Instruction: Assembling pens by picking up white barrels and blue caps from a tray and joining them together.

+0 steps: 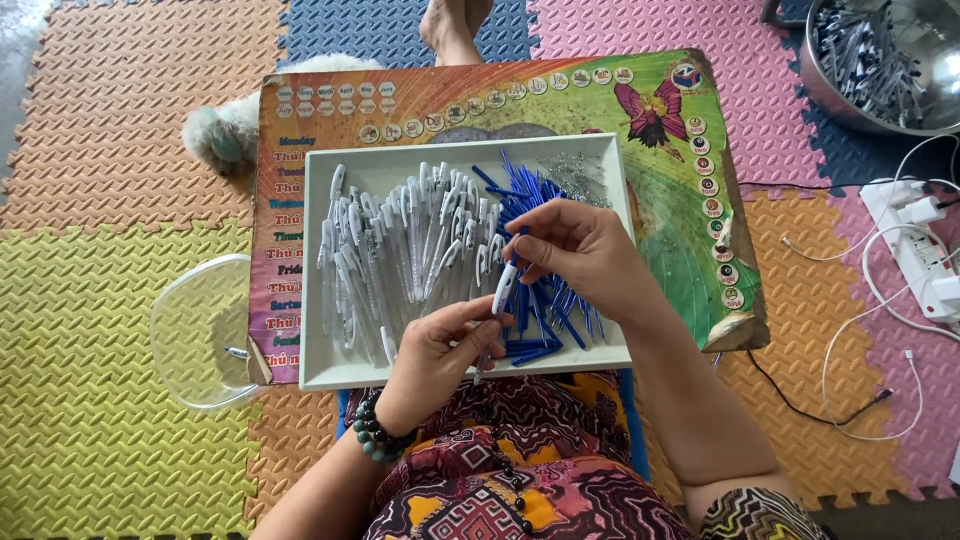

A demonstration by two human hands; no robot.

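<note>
A white tray rests on a colourful board across my lap. Many white pen barrels lie in its left part, a pile of blue refills in its right part, and small metal springs at the back right corner. My left hand pinches the lower end of a white pen barrel over the tray. My right hand grips the upper end of the same pen, fingers curled around it.
A clear plastic bowl sits left of the board on the foam floor mats. A metal basin with pens stands at the top right. A white power strip with cables lies to the right. A white fluffy animal lies behind the board.
</note>
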